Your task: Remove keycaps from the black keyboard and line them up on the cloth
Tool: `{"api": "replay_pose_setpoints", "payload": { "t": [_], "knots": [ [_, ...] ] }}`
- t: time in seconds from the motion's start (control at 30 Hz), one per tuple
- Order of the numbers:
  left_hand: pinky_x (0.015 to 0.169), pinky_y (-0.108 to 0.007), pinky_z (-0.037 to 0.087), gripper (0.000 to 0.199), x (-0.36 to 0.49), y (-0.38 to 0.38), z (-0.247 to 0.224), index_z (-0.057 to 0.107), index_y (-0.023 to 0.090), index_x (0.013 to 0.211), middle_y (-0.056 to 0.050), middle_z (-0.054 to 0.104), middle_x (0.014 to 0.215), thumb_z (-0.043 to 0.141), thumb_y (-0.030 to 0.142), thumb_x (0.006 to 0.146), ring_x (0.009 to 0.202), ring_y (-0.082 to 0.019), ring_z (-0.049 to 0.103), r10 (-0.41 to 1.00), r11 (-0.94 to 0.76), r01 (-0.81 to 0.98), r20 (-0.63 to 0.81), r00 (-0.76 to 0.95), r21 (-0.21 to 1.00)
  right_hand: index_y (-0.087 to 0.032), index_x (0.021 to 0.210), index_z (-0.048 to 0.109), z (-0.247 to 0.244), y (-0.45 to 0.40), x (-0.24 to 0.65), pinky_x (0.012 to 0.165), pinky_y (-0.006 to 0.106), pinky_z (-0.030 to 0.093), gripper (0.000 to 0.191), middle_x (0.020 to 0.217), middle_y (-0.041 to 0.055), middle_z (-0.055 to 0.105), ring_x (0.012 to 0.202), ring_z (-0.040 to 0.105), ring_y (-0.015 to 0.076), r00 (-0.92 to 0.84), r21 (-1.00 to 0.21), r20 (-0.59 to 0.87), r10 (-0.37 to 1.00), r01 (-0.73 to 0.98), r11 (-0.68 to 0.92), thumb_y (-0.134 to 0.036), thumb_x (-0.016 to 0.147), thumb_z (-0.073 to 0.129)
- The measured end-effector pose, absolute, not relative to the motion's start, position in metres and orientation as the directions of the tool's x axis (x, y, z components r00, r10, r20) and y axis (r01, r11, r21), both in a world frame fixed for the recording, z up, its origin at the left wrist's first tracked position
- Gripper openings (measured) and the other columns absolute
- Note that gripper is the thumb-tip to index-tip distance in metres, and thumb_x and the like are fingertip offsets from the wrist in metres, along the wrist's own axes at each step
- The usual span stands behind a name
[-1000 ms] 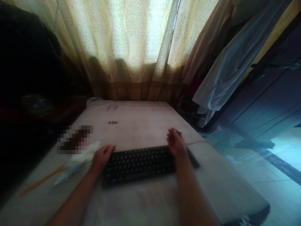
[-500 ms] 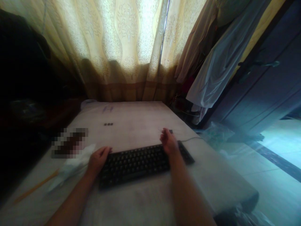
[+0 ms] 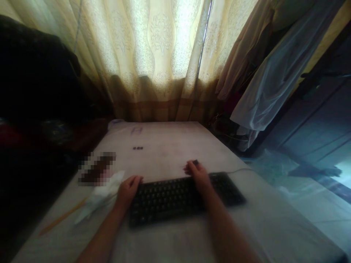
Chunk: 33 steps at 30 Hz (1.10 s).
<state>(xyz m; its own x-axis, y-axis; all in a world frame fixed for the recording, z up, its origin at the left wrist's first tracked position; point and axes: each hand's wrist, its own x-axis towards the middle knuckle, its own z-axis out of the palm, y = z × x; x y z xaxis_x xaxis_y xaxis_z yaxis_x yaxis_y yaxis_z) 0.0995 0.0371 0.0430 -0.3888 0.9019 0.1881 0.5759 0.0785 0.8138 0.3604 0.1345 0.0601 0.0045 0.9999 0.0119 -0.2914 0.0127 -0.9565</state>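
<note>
A black computer keyboard [image 3: 170, 197] lies slightly slanted on the cloth-covered table. My left hand [image 3: 128, 190] is closed around its upper left corner. Over the keyboard's far edge, right of the middle, my right hand [image 3: 199, 173] is closed with fingers pinched. A small black piece [image 3: 195, 162] shows above its fingers, seemingly the end of something held there; thin wire-like tips appear faintly on the left side of the fingers. Blur hides its exact kind. Three small dark squares [image 3: 138, 148], like keycaps, lie in a row farther back.
Left of the keyboard are a crumpled white cloth or tissue [image 3: 106, 191], a wooden stick [image 3: 64, 216] and a pixelated item [image 3: 97, 170]. The keyboard's cable [image 3: 238, 170] runs right. Curtains [image 3: 161, 54] hang behind; a pale garment [image 3: 263, 95] hangs at the right.
The view has swung left, so things sit farther right. My right hand has moved left and nearer along the keyboard's far edge, the black piece with it. My left hand stays at the corner.
</note>
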Motion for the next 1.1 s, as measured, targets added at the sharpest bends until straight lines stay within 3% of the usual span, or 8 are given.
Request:
{"api": "replay_pose_setpoints", "payload": {
  "t": [0.2, 0.47, 0.6, 0.77, 0.97, 1.1],
  "knots": [
    [0.075, -0.031, 0.052, 0.042, 0.100, 0.034, 0.044, 0.068, 0.019, 0.084, -0.004, 0.074, 0.078, 0.039, 0.050, 0.081, 0.079, -0.022, 0.068, 0.914, 0.067, 0.556, 0.173, -0.368, 0.828, -0.018, 0.074, 0.065, 0.062, 0.136, 0.362, 0.076, 0.036, 0.049, 0.040, 0.062, 0.0016, 0.066, 0.067, 0.064, 0.0195, 0.011, -0.994, 0.060, 0.998, -0.095, 0.061, -0.051, 0.053, 0.075],
    [0.080, -0.036, 0.051, 0.043, 0.104, 0.035, 0.048, 0.070, 0.019, 0.084, -0.005, 0.074, 0.078, 0.035, 0.045, 0.084, 0.079, -0.023, 0.068, 0.930, 0.063, 0.612, 0.176, -0.323, 0.788, -0.019, 0.072, 0.066, 0.067, 0.133, 0.366, 0.070, 0.036, 0.049, 0.031, 0.064, 0.0040, 0.067, 0.068, 0.064, 0.0224, -0.027, -0.987, 0.065, 0.997, 0.144, 0.068, -0.048, 0.062, 0.069],
    [0.081, -0.037, 0.051, 0.043, 0.104, 0.036, 0.047, 0.070, 0.020, 0.084, -0.005, 0.074, 0.078, 0.035, 0.045, 0.084, 0.079, -0.023, 0.068, 0.932, 0.061, 0.617, 0.176, -0.316, 0.785, -0.019, 0.071, 0.066, 0.069, 0.128, 0.357, 0.069, 0.034, 0.049, 0.027, 0.064, 0.0036, 0.067, 0.068, 0.063, 0.0207, -0.041, -0.988, 0.079, 0.996, 0.127, 0.084, -0.045, 0.065, 0.070],
    [0.081, -0.037, 0.051, 0.045, 0.100, 0.036, 0.041, 0.071, 0.018, 0.086, -0.006, 0.073, 0.080, 0.036, 0.046, 0.083, 0.080, -0.023, 0.067, 0.931, 0.070, 0.576, 0.154, -0.331, 0.815, -0.018, 0.078, 0.063, 0.080, 0.119, 0.322, 0.057, 0.028, 0.050, 0.021, 0.064, 0.0007, 0.064, 0.062, 0.063, 0.0161, -0.304, -0.997, -0.014, 0.953, 0.071, 0.009, -0.037, 0.070, 0.067],
    [0.079, -0.036, 0.051, 0.045, 0.101, 0.037, 0.043, 0.072, 0.019, 0.084, -0.006, 0.073, 0.078, 0.036, 0.046, 0.082, 0.079, -0.023, 0.067, 0.936, 0.084, 0.552, 0.125, -0.330, 0.829, -0.017, 0.078, 0.062, 0.091, 0.124, 0.290, 0.060, 0.024, 0.047, 0.007, 0.065, -0.0012, 0.062, 0.061, 0.059, 0.0118, -0.596, -0.968, -0.021, 0.802, 0.213, 0.133, -0.024, 0.077, 0.059],
    [0.080, -0.036, 0.050, 0.045, 0.102, 0.036, 0.045, 0.071, 0.020, 0.084, -0.005, 0.073, 0.077, 0.035, 0.046, 0.083, 0.078, -0.022, 0.066, 0.939, 0.068, 0.563, 0.138, -0.316, 0.824, -0.017, 0.080, 0.062, 0.087, 0.126, 0.287, 0.063, 0.025, 0.046, 0.009, 0.070, 0.0000, 0.063, 0.066, 0.059, 0.0128, -0.661, -0.941, -0.015, 0.750, 0.263, 0.213, -0.024, 0.081, 0.056]
  ]
}}
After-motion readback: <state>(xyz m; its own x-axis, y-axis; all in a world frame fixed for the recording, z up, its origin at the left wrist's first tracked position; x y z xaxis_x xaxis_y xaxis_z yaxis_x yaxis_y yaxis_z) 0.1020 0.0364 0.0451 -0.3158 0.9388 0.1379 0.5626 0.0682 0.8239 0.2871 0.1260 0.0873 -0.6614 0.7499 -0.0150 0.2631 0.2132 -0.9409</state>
